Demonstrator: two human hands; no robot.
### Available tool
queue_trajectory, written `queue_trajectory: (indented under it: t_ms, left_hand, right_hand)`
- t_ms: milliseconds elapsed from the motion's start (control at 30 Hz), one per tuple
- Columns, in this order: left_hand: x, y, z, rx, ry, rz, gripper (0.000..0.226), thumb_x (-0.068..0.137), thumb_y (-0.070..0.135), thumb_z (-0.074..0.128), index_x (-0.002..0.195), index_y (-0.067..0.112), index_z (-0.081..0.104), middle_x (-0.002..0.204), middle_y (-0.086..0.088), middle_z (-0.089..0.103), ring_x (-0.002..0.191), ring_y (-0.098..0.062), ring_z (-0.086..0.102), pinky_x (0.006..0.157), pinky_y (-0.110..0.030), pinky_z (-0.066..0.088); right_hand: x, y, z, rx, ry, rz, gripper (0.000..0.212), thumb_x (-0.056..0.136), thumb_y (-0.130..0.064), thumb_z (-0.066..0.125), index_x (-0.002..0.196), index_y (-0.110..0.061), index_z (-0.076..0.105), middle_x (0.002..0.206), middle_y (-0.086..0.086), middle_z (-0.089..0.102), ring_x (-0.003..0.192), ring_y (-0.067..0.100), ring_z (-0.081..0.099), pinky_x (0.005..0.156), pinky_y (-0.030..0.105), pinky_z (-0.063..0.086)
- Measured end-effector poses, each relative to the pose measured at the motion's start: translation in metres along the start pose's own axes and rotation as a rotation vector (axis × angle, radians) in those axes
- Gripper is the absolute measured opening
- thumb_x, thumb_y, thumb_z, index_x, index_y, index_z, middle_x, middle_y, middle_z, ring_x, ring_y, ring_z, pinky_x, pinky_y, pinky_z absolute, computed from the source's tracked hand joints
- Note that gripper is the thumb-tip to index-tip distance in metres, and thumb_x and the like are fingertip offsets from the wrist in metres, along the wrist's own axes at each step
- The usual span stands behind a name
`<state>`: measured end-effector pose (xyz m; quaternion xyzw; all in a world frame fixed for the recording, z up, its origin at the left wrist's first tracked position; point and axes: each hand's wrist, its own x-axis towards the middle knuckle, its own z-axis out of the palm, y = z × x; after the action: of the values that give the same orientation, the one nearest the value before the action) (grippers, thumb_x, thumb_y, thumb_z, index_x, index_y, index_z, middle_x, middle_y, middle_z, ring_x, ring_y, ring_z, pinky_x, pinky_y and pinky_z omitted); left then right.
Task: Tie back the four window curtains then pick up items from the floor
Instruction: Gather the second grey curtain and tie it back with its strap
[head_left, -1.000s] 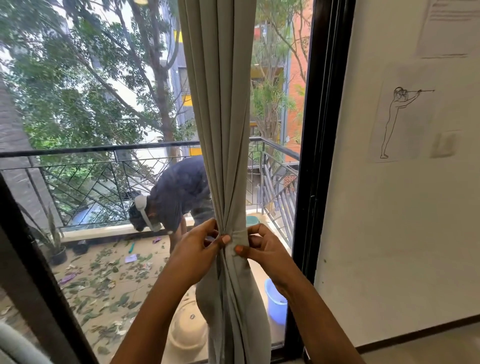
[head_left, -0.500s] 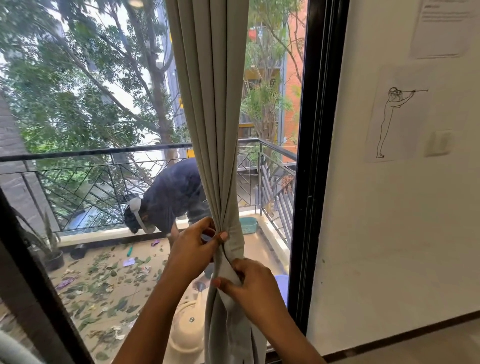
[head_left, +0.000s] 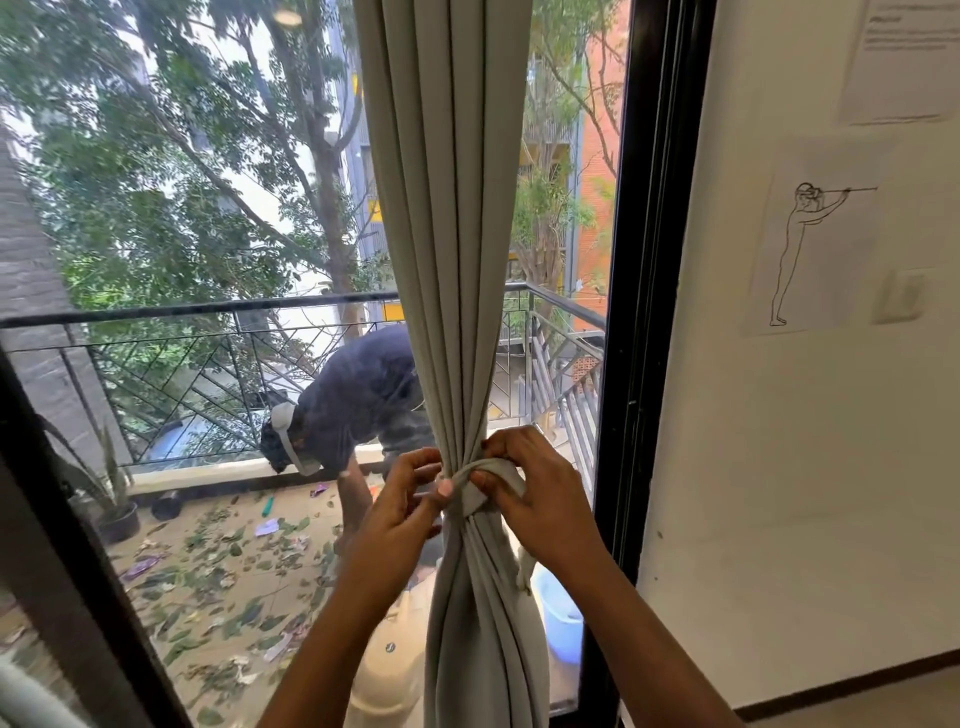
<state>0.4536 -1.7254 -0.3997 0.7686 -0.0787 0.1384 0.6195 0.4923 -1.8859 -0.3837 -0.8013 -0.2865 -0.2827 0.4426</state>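
both hands meet at the waist of the gathered curtain (head_left: 447, 260) before the window (head_left: 208, 260): the left hand (head_left: 402, 512) pinches the tie band (head_left: 483, 480), the right hand (head_left: 540, 499) curls its fingers over it. one curtain shows, then one band, wrapped but seemingly not yet fastened; three more curtains and the floor items lie out of view.

Black-framed window (head_left: 644, 260) beside cream wall (head_left: 727, 467); leaf-strewn balcony (head_left: 208, 571), possibly tiled, outside.
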Motion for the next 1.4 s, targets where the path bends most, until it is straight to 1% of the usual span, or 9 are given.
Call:
queue_trajectory:
  t_ms: [100, 167, 300, 533, 600, 733, 900, 1133, 1400]
  left_hand:
    - [-0.014, -0.02, 0.02, -0.167, 0.167, 0.054, 0.068, 0.076, 0.013, 0.079, 0.129, 0.04, 0.046, 0.128, 0.012, 0.058, 0.115, -0.007, 0.06, 0.093, -0.024, 0.052]
    - [-0.019, -0.028, 0.035, -0.164, 0.361, 0.063, 0.068, 0.075, 0.004, 0.079, 0.126, 0.037, 0.049, 0.121, 0.017, 0.059, 0.112, -0.004, 0.061, 0.091, -0.021, 0.053]
    - [-0.021, -0.036, 0.052, 0.07, 0.606, 0.116, 0.066, 0.068, 0.015, 0.085, 0.122, 0.029, 0.051, 0.112, 0.023, 0.046, 0.104, 0.009, 0.052, 0.087, -0.038, 0.055]
    - [-0.021, -0.038, 0.059, 0.166, 0.594, 0.166, 0.072, 0.071, 0.019, 0.083, 0.132, 0.026, 0.048, 0.117, 0.011, 0.047, 0.107, 0.009, 0.05, 0.088, -0.031, 0.052]
    - [-0.021, -0.036, 0.06, 0.213, 0.584, 0.158, 0.074, 0.069, 0.024, 0.084, 0.133, 0.019, 0.048, 0.121, 0.003, 0.045, 0.104, 0.011, 0.051, 0.082, -0.024, 0.048]
    - [-0.014, -0.03, 0.054, 0.281, 0.582, 0.162, 0.063, 0.073, 0.032, 0.08, 0.127, 0.015, 0.053, 0.115, 0.003, 0.046, 0.098, -0.017, 0.06, 0.076, -0.027, 0.047]
    - [-0.008, -0.033, 0.04, 0.343, 0.588, 0.17, 0.039, 0.08, 0.033, 0.073, 0.115, 0.02, 0.063, 0.101, 0.007, 0.063, 0.086, -0.014, 0.066, 0.072, -0.031, 0.053]
    - [-0.006, -0.033, 0.042, 0.257, 0.589, 0.134, 0.041, 0.079, 0.028, 0.077, 0.118, 0.031, 0.065, 0.085, 0.011, 0.071, 0.074, -0.002, 0.067, 0.065, -0.014, 0.048]
    - [-0.005, -0.034, 0.029, 0.304, 0.543, 0.196, 0.055, 0.076, 0.019, 0.079, 0.126, 0.035, 0.061, 0.081, 0.009, 0.07, 0.077, 0.004, 0.064, 0.064, -0.001, 0.04]
  right_hand:
    - [0.005, 0.003, 0.002, 0.041, -0.017, -0.005, 0.016, 0.08, -0.03, 0.061, 0.092, -0.022, 0.057, 0.101, -0.007, 0.056, 0.087, 0.01, 0.059, 0.076, 0.03, 0.051]
    - [0.007, 0.005, 0.005, 0.087, -0.039, -0.001, 0.014, 0.079, -0.028, 0.063, 0.09, -0.027, 0.054, 0.105, -0.009, 0.054, 0.088, 0.006, 0.059, 0.076, 0.033, 0.052]
    - [0.016, 0.004, 0.005, 0.226, -0.162, 0.169, 0.015, 0.08, -0.027, 0.067, 0.085, -0.032, 0.054, 0.11, -0.008, 0.059, 0.088, 0.008, 0.063, 0.075, 0.04, 0.057]
    - [0.038, -0.003, -0.015, 0.206, -0.433, 0.23, 0.013, 0.083, -0.017, 0.068, 0.079, -0.022, 0.056, 0.084, 0.0, 0.063, 0.081, 0.016, 0.063, 0.072, 0.042, 0.059]
    - [0.039, -0.009, -0.013, 0.115, -0.416, 0.214, 0.017, 0.081, -0.024, 0.07, 0.076, -0.029, 0.055, 0.081, -0.006, 0.062, 0.083, 0.015, 0.063, 0.076, 0.043, 0.057]
    - [0.037, -0.024, -0.004, -0.145, -0.322, 0.116, 0.02, 0.081, -0.036, 0.068, 0.078, -0.026, 0.05, 0.084, -0.005, 0.062, 0.079, 0.013, 0.057, 0.072, 0.027, 0.042]
    - [0.041, -0.031, -0.006, -0.229, -0.31, 0.096, 0.025, 0.083, -0.038, 0.066, 0.077, -0.026, 0.046, 0.082, -0.003, 0.061, 0.073, 0.013, 0.048, 0.061, 0.022, 0.028]
    - [0.046, -0.033, -0.004, -0.355, -0.086, -0.012, 0.022, 0.077, -0.036, 0.071, 0.087, -0.02, 0.06, 0.104, -0.001, 0.047, 0.08, 0.022, 0.056, 0.066, 0.024, 0.035]
    - [0.045, 0.0, -0.035, -0.136, -0.061, -0.04, 0.012, 0.08, -0.032, 0.069, 0.081, -0.021, 0.066, 0.078, -0.004, 0.062, 0.075, 0.013, 0.056, 0.067, 0.035, 0.047]
